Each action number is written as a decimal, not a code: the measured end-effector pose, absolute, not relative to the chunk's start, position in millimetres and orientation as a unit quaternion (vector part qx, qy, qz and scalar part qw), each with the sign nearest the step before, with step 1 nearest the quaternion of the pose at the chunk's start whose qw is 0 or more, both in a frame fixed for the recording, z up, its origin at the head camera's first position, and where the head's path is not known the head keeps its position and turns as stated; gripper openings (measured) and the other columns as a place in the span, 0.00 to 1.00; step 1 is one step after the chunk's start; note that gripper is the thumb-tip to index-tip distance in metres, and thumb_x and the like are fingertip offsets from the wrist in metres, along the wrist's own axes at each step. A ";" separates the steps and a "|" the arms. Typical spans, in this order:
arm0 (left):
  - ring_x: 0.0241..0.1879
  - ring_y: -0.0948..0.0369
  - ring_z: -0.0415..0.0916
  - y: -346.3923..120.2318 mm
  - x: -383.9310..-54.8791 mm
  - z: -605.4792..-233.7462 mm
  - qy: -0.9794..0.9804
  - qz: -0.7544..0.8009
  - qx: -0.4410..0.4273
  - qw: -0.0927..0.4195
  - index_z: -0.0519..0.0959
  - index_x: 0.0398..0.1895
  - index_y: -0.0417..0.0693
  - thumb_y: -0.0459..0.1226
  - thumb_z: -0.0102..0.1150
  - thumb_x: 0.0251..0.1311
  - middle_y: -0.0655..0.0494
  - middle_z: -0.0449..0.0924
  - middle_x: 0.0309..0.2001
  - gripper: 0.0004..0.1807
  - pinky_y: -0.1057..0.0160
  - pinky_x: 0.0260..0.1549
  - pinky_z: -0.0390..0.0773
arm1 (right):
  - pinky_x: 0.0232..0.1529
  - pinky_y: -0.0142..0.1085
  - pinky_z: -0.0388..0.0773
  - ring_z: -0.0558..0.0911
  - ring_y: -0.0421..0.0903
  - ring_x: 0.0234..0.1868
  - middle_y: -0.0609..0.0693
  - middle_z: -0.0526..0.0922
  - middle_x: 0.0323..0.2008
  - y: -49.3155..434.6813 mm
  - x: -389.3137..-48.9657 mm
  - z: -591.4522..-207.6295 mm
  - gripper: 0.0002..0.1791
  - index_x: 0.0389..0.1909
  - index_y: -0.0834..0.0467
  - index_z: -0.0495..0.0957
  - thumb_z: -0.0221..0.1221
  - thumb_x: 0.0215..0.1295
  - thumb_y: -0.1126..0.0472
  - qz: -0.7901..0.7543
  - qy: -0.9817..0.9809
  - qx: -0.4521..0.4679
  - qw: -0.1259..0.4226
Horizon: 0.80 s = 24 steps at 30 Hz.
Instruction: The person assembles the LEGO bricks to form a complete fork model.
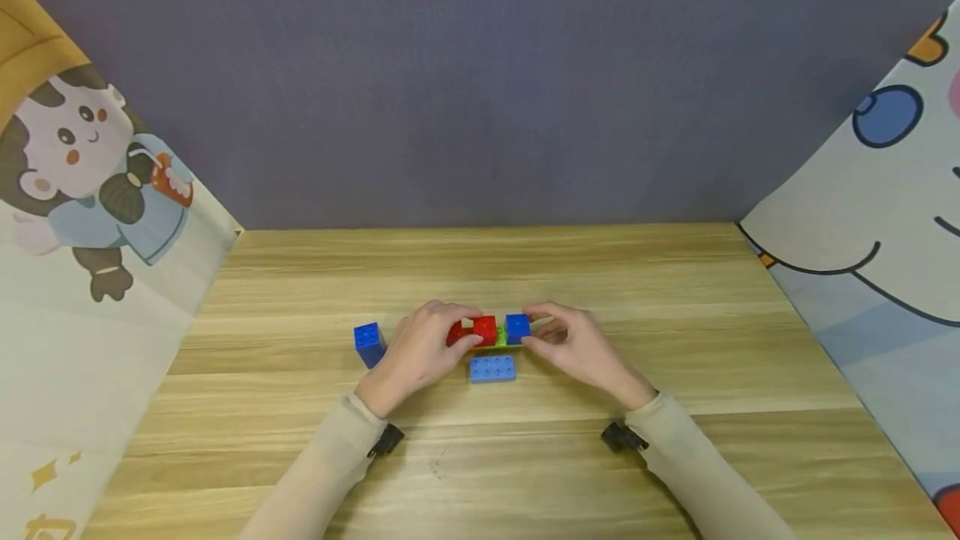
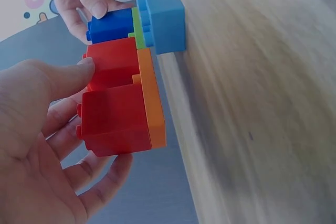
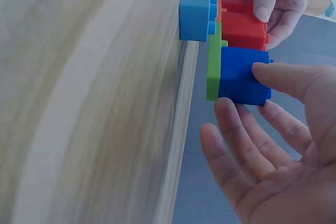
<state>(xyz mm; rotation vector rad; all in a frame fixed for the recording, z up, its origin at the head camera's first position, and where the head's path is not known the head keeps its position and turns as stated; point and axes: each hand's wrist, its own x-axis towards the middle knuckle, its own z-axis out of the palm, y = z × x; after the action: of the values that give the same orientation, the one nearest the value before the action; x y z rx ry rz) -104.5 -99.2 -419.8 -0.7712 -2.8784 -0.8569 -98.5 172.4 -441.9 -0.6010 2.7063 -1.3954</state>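
Observation:
In the head view my left hand [image 1: 423, 350] pinches a red toy brick [image 1: 485, 330] between thumb and fingers. A second red brick [image 2: 116, 116] stands beside it on an orange flat plate [image 2: 152, 103], as the left wrist view shows. My right hand [image 1: 591, 350] pinches a dark blue brick [image 1: 517, 329] at the row's right end, thumb on its near side. That brick sits on a light green flat plate [image 3: 213, 69], which adjoins the orange one. Just in front of the row lies a light blue studded brick [image 1: 492, 368], untouched by either hand.
A tall dark blue brick [image 1: 369, 343] stands left of my left hand, partly hidden by it. The wooden table [image 1: 495, 473] meets a grey panel [image 1: 487, 90] at the back. Printed cartoon panels [image 1: 112, 157] flank both sides.

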 end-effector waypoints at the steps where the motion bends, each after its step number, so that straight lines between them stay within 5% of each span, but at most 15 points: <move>1: 0.55 0.52 0.85 -98.9 -104.0 -419.2 -0.928 -0.276 -0.251 0.022 0.87 0.60 0.54 0.47 0.72 0.68 0.54 0.90 0.57 0.20 0.50 0.49 0.87 | 0.45 0.36 0.89 0.91 0.44 0.43 0.55 0.90 0.54 173.2 -97.5 -441.8 0.23 0.63 0.57 0.83 0.72 0.68 0.62 -0.451 0.871 -0.192 0.016; 24: 0.55 0.54 0.86 -94.6 -93.0 -415.4 -0.919 -0.284 -0.274 0.023 0.89 0.57 0.53 0.45 0.74 0.66 0.56 0.91 0.54 0.18 0.52 0.53 0.87 | 0.42 0.34 0.87 0.88 0.39 0.38 0.52 0.91 0.46 183.2 -83.4 -441.0 0.22 0.60 0.56 0.84 0.73 0.66 0.61 -0.455 0.872 -0.180 0.020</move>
<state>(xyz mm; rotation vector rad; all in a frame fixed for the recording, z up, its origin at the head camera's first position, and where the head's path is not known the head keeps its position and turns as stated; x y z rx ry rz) -93.0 -94.6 -415.4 -0.8493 -2.8444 -0.8783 -83.4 183.2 -441.0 -0.5570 2.7052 -1.4121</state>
